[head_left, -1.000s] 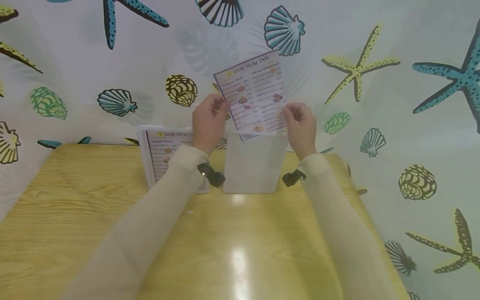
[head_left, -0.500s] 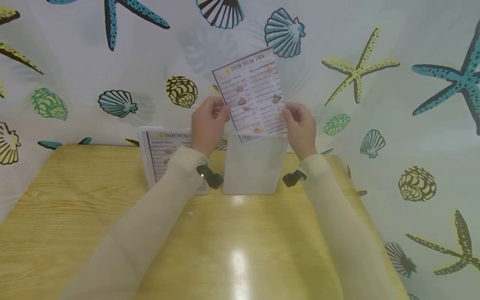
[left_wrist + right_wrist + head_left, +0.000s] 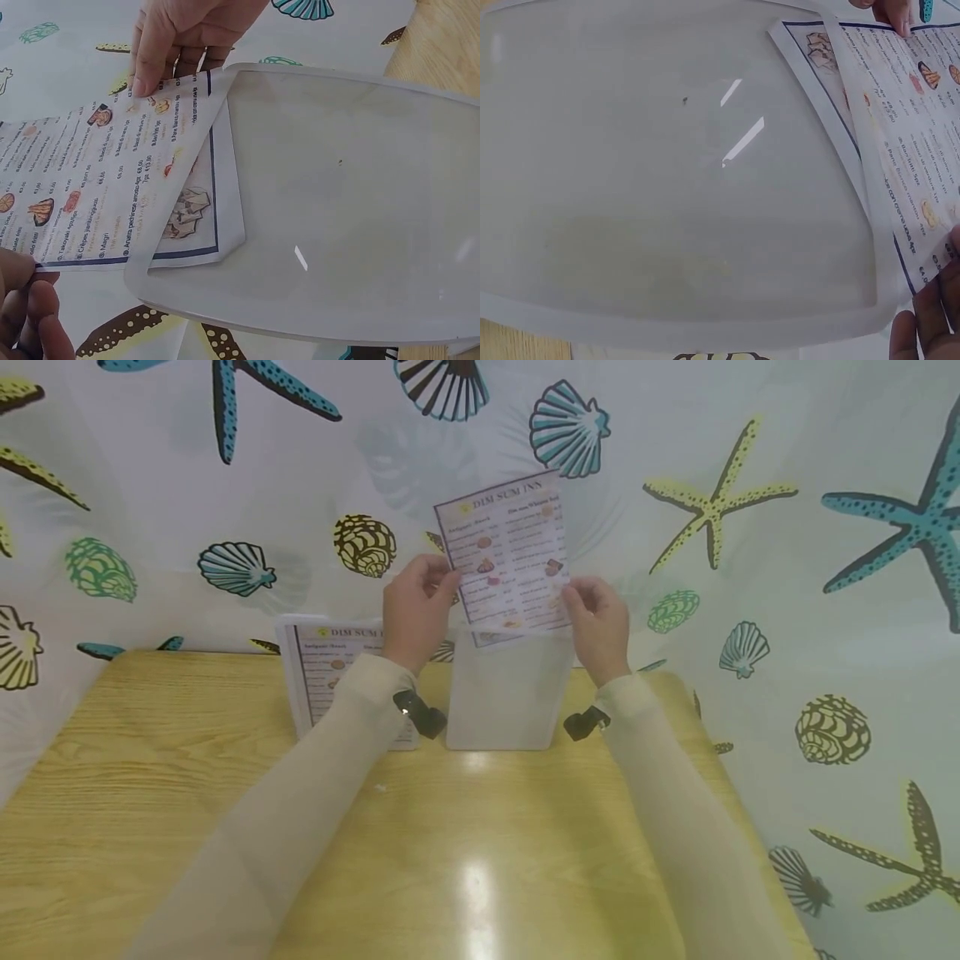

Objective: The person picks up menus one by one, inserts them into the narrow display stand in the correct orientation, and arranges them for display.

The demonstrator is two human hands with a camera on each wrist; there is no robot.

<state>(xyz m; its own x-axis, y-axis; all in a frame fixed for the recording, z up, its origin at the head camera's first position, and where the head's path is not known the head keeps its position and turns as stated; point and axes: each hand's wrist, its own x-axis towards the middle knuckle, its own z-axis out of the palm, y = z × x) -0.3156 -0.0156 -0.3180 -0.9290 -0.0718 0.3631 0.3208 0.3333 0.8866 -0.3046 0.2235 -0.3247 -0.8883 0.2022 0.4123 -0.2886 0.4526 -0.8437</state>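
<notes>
A printed "DIM SUM INN" menu sheet (image 3: 510, 556) leans to one side above a clear upright menu holder (image 3: 506, 697). Its lower end sits inside the holder's top opening; in the left wrist view, one bottom corner of the sheet (image 3: 225, 236) lies deeper in than the other. My left hand (image 3: 418, 610) pinches the sheet's left edge between thumb and fingers. On the opposite edge my right hand (image 3: 600, 625) pinches it, thumb in front. The right wrist view has the sheet (image 3: 922, 127) slanting across the holder's rim (image 3: 874, 225), the right fingers (image 3: 934, 311) at its edge.
Left of the holder, partly behind my left arm, stands another holder with the same menu (image 3: 318, 677). Both stand on a wooden table (image 3: 187, 777) toward its far edge. Behind rises a wall covering (image 3: 300, 485) printed with shells and starfish. A small white scrap (image 3: 380, 787) lies on the table.
The sheet has dropped slightly and tilts less than before, its upper corners shifted a little right. My right hand has moved down a bit; the left hand has stayed nearly still.
</notes>
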